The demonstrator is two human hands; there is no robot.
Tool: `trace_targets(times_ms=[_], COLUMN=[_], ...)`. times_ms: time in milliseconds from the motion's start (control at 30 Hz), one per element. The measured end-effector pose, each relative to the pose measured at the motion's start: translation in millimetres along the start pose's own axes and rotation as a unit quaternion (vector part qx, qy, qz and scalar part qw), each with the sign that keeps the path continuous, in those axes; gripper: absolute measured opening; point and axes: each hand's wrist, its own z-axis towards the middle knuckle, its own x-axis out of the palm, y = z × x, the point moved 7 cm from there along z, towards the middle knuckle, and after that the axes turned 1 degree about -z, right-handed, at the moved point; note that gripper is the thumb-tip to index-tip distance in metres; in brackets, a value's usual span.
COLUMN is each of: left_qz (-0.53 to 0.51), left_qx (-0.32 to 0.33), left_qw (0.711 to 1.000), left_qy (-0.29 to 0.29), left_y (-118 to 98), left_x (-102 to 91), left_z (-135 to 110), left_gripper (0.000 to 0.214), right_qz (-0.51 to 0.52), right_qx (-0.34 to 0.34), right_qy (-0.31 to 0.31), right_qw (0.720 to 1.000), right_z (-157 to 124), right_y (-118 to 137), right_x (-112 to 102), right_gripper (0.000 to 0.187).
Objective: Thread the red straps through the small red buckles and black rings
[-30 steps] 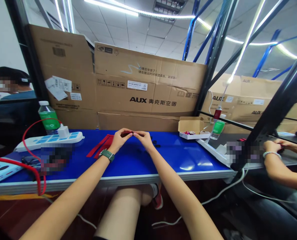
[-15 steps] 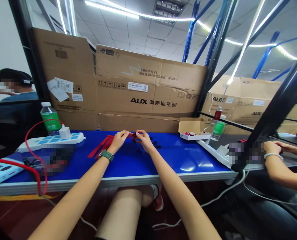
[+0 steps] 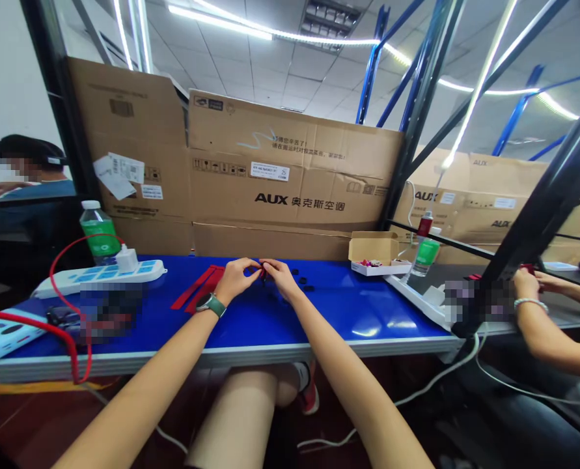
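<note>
My left hand (image 3: pixel 238 279) and my right hand (image 3: pixel 280 276) meet fingertip to fingertip over the blue table (image 3: pixel 348 312). Both pinch one small dark red piece (image 3: pixel 262 269) between them; its exact shape is too small to make out. A green watch (image 3: pixel 210 304) is on my left wrist. Several red strips (image 3: pixel 199 286) lie flat just left of my left hand. A few small black parts (image 3: pixel 303 284) sit on the table right of my right hand.
A white power strip (image 3: pixel 99 274) with a charger, a green bottle (image 3: pixel 98 233) and a red cable (image 3: pixel 65 326) lie at the left. A small open cardboard box (image 3: pixel 375 253) stands at the back right. Large cardboard boxes (image 3: pixel 290 176) wall the back. Another person's hands (image 3: pixel 528 283) work at the right.
My hands stayed together at the same spot, fingers shifting slightly around the small red piece. The view rose a little.
</note>
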Motion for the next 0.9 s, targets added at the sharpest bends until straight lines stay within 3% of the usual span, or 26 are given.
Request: trace_targets(times_ms=[200,433,667,900], left_qz=[0.027,0.005,-0.012,-0.074], left_qx=[0.018,0.023,-0.015,-0.027], left_qw=[0.999,1.000,1.000,0.996], left_qy=[-0.008,-0.005,-0.010,0.046], left_y=[-7,-4,7,1], left_x=[-0.7,-3.5,-6.9,5.7], left_z=[2,3,3,1], left_gripper=[0.011,0.009,0.016,0.030], right_qz=[0.081,0.092,0.125,0.090], right_qx=[0.036,0.034,0.081,0.042], right_qy=[0.011,-0.067,-0.009,-0.014], right_qw=[0.996,0.993,0.989,0.995], right_z=[-3,1,-4,-1], right_y=[2,4,0,1], right_x=[5,-11,-7,-7], right_gripper=[0.038,0.036,0.040,0.042])
